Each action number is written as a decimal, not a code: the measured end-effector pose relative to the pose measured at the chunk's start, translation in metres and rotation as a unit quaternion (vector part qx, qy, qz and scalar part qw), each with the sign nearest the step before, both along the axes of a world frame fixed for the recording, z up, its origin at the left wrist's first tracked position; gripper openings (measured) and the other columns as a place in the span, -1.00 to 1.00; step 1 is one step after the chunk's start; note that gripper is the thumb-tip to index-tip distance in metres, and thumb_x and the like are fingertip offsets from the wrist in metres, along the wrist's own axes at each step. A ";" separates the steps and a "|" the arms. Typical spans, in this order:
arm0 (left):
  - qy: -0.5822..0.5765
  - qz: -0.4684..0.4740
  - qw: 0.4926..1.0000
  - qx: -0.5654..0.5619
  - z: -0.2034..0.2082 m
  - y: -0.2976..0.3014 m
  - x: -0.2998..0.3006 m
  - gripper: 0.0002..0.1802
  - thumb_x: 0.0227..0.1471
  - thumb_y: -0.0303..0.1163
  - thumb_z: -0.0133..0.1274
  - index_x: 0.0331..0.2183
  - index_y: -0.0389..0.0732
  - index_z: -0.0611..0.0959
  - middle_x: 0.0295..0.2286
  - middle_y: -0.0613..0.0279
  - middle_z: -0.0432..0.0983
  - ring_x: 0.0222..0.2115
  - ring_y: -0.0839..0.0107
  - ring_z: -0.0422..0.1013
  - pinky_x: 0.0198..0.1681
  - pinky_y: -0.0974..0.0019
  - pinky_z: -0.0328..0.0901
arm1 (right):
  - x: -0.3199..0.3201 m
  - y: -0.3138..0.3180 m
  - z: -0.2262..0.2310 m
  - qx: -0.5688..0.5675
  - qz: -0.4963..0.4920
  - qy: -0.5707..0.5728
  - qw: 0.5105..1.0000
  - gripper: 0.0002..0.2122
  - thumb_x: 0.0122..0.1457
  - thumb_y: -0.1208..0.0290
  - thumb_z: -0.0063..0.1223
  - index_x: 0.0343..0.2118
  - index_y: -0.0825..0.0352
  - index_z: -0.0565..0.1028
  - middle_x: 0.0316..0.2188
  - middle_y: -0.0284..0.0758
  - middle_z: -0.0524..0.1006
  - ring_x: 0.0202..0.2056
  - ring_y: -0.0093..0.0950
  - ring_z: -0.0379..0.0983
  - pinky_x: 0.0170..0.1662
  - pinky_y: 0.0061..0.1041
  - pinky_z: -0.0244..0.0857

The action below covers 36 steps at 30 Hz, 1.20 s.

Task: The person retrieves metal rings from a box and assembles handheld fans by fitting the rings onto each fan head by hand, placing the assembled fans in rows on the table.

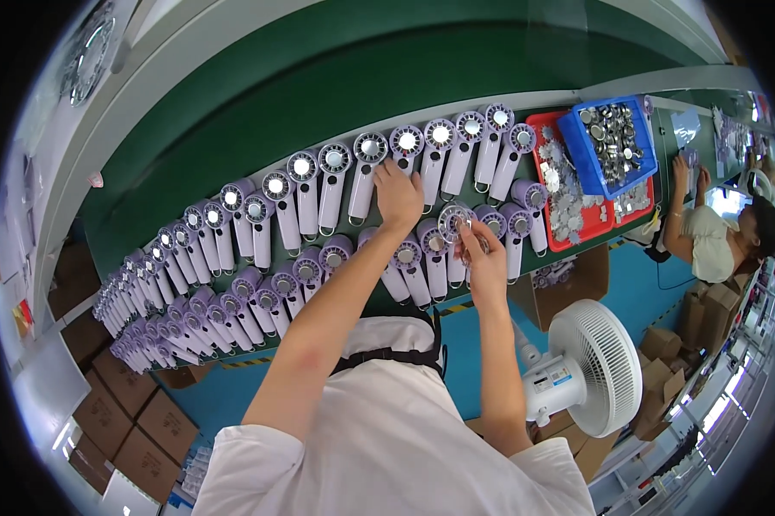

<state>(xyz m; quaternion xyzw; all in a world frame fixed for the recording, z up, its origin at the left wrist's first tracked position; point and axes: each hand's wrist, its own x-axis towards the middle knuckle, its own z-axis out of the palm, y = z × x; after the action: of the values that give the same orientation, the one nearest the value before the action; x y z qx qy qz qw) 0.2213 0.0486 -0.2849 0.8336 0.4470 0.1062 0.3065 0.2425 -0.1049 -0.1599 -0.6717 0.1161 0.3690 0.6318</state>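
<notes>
Two rows of lilac handheld fans lie on the green bench. My left hand reaches into the far row, its fingers stretched and thumb apart, over the handle of a fan with a shiny round centre. A neighbouring fan lies just left of my fingertips. Whether they press on either fan is hard to see. Over the near row, my right hand is closed on a clear round fan cover, pinched at its edge. Far-row fans have bright silver centres; those in the near row look duller.
At the right, a blue bin of round metal caps overlaps a red tray of small silvery pieces. A white standing fan is near my right arm. Cardboard boxes stand at the lower left. Another person works farther right.
</notes>
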 end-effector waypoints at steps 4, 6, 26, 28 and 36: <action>-0.002 0.034 0.999 -0.021 -0.005 0.004 0.013 -0.53 -0.03 -0.36 0.13 -0.16 -0.44 0.34 -0.18 -0.25 0.27 -0.09 -0.17 0.23 -0.01 -0.04 0.21 | -0.007 -0.010 0.006 0.002 0.000 0.017 1.000 -0.85 0.17 0.40 0.13 -0.26 0.34 0.53 -0.49 -0.45 0.49 -0.50 -0.65 0.34 -0.40 -0.66 0.20; -0.020 0.033 0.999 -0.023 -0.005 0.005 0.009 -0.55 -0.04 -0.38 0.14 -0.18 -0.42 0.34 -0.18 -0.25 0.27 -0.10 -0.17 0.23 -0.01 -0.05 0.21 | -0.010 -0.015 0.003 -0.010 0.010 0.011 1.000 -0.85 0.18 0.40 0.12 -0.26 0.35 0.52 -0.46 -0.42 0.52 -0.49 -0.65 0.34 -0.39 -0.66 0.22; -0.142 -0.054 0.921 -0.360 0.264 -0.020 -0.166 -0.42 0.00 -0.28 0.21 -0.10 -0.36 0.26 -0.33 -0.08 0.50 -0.38 0.24 0.51 -0.30 0.24 0.38 | -0.050 0.019 0.153 -0.042 0.181 -0.459 0.869 -0.70 0.10 0.45 0.17 -0.07 0.30 0.49 -0.35 -0.32 0.31 -0.30 -0.47 0.29 -0.20 -0.52 0.23; -0.155 -0.048 0.927 -0.340 0.275 -0.024 -0.177 -0.42 0.00 -0.27 0.21 -0.10 -0.35 0.26 -0.27 -0.11 0.49 -0.23 0.13 0.48 -0.13 0.16 0.33 | -0.061 0.021 0.174 -0.030 0.248 -0.458 0.853 -0.64 0.04 0.42 0.24 -0.06 0.30 0.49 -0.35 -0.32 0.31 -0.27 -0.42 0.28 -0.16 -0.46 0.21; -0.212 -0.055 0.926 -0.307 0.291 -0.041 -0.206 -0.48 -0.01 -0.37 0.22 -0.13 -0.27 0.27 -0.39 0.14 0.49 -0.53 0.52 0.43 -0.49 0.42 0.32 | -0.093 0.012 0.196 -0.011 0.303 -0.480 0.823 -0.52 -0.02 0.43 0.29 0.02 0.29 0.44 -0.34 -0.31 0.30 -0.26 -0.41 0.29 -0.14 -0.42 0.21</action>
<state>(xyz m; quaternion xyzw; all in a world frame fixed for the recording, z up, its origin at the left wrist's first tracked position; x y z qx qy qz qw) 0.0158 0.0075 0.0061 0.6803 0.3356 0.1208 0.6404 0.1494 -0.0932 0.0361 -0.7720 -0.4078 0.1715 0.4564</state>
